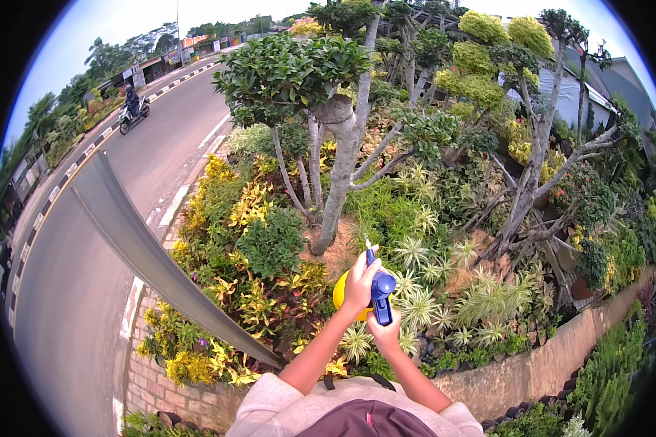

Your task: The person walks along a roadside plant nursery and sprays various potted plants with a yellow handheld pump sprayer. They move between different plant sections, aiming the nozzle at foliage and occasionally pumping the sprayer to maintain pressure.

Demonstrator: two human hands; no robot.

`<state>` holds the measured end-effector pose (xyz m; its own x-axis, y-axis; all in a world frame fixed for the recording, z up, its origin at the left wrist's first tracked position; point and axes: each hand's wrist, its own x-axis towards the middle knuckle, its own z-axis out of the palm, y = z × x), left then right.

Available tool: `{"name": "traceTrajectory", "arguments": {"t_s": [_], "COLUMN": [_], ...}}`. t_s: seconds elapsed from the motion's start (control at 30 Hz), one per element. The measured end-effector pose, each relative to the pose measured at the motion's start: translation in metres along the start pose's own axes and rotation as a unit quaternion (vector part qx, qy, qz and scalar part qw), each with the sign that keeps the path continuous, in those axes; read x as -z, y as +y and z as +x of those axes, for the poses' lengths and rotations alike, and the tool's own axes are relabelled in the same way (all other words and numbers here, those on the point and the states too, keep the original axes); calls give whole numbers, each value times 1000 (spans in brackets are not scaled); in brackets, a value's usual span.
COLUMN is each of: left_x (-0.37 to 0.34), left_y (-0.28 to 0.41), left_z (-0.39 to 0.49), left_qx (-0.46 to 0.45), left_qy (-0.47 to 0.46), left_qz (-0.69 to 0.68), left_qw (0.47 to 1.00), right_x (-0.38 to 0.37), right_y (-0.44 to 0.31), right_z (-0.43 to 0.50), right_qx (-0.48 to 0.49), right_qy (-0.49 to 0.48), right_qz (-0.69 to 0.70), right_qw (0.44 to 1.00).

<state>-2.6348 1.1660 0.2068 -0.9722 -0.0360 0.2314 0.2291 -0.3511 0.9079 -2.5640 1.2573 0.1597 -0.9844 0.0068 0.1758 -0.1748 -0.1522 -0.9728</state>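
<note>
A pump spray bottle with a yellow body (340, 295) and a blue pump head (383, 285) is held out in front of my chest. My left hand (357, 287) wraps its front part, with the fingers near the base of the pale nozzle (368, 242). On the blue handle at the near end is my right hand (386, 330). The nozzle points away from me, toward the plants. Most of the yellow body is hidden behind my left hand and the pump head.
A grey metal post (180, 278) slants up at the left. Beyond a brick pavement (158, 377), a motorcycle rider (133, 106) is on the road (109, 218). Ahead stand a thick-trunked tree (339, 180) and variegated spider plants (415, 306). A low concrete wall (514, 371) edges the bed.
</note>
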Motion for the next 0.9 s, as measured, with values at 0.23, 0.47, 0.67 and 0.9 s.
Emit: {"name": "traceTrajectory", "arguments": {"t_s": [0.23,0.47,0.67,0.9], "left_x": [11,11,-26,-52], "left_y": [-53,-101,-56,-43], "left_z": [-1,-31,-29,-27], "left_qx": [64,161,78,63], "left_qy": [6,39,-40,-108], "left_qz": [69,-30,12,-25], "left_qw": [996,986,996,992], "right_x": [9,19,32,54], "right_y": [29,49,29,24], "right_z": [-4,-35,-31,-26], "right_qx": [-8,-105,57,119], "right_qy": [34,102,118,87], "right_qz": [-14,-28,-74,-124], "right_qw": [999,989,989,981]}}
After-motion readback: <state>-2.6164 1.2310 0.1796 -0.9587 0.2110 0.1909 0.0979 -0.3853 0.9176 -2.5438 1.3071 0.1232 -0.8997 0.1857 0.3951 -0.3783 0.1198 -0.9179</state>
